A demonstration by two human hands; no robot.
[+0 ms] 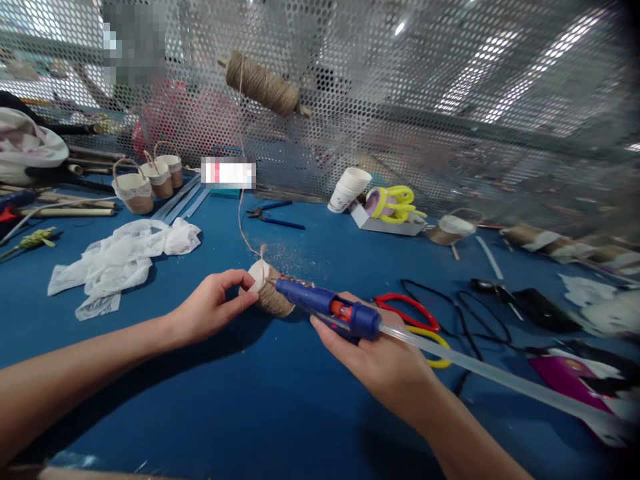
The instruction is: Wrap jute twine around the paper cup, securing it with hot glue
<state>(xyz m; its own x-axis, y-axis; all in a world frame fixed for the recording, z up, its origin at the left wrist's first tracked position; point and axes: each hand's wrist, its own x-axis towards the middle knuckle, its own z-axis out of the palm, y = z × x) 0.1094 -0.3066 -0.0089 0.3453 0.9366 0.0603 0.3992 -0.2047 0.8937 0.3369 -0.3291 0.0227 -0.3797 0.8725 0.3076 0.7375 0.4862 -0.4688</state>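
My left hand [210,308] pinches a small paper cup [266,291] partly wrapped in brown twine, lying on its side on the blue table [240,400]. My right hand [385,360] grips a blue glue gun [327,308] with a clear glue stick [480,370] trailing from its back. The gun's nozzle touches the twine on the cup. A strand of twine runs up from the cup to a twine spool [263,85] hung on the mesh screen.
Red and yellow scissors [417,320] and black cables lie right of the gun. A white plastic bag [120,257] lies at left, small twine baskets [150,180] behind it. Pliers [273,215], stacked paper cups [350,188] and a yellow tape holder [395,203] sit near the mesh. A person sits beyond it.
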